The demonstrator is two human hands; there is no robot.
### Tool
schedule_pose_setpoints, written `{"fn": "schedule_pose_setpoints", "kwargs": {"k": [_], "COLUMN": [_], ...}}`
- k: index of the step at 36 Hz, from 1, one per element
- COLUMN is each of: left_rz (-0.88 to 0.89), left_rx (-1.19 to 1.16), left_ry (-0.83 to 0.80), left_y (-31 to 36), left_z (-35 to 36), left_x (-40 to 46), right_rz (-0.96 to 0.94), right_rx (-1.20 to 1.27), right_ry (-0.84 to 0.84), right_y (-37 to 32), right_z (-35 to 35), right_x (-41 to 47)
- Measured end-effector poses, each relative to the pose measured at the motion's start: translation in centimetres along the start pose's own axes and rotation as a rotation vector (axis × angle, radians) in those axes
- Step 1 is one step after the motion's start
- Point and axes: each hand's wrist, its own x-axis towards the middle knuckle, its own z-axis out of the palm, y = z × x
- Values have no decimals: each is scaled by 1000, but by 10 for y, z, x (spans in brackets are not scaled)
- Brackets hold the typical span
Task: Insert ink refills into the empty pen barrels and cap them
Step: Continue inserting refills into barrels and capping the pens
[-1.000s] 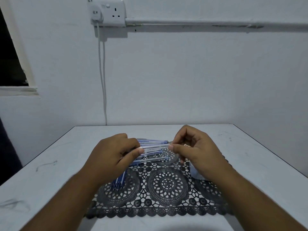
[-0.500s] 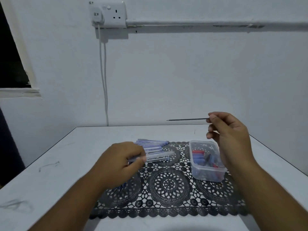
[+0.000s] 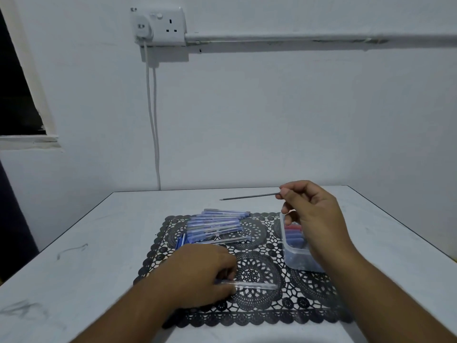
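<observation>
Refill [image 3: 249, 196] is up over the table's [image 3: 99, 243] far edge now, pinched in my right hand [image 3: 314, 214]. My left hand [image 3: 202, 276] has dropped toward the mat's [image 3: 259, 315] near edge, gripping a clear barrel [image 3: 254, 284]. They've drifted well apart, so I judge insertion needs realigning.

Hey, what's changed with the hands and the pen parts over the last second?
The right hand lifted away, pinching an ink refill it pulled clear. The left hand drew the clear barrel down toward the person. The pen pile, plastic tub and mat stayed put.
</observation>
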Motion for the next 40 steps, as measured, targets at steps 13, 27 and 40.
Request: {"fn": "schedule_pose_setpoints", "kwargs": {"k": [13,27,40], "left_rz": [-184,-153,-156], "left_rx": [46,8,-65], "left_ry": [786,840,838], "left_y": [2,7,22], "left_z": [-23,-29,-40], "left_x": [7,5,6], "right_rz": [-46,-144,-321], "right_rx": [-37,-57,-132], "right_ry": [-152,-170,-73], "right_y": [11,-5,-15], "right_z": [20,25,26], "right_x": [-16,-29,-37]}}
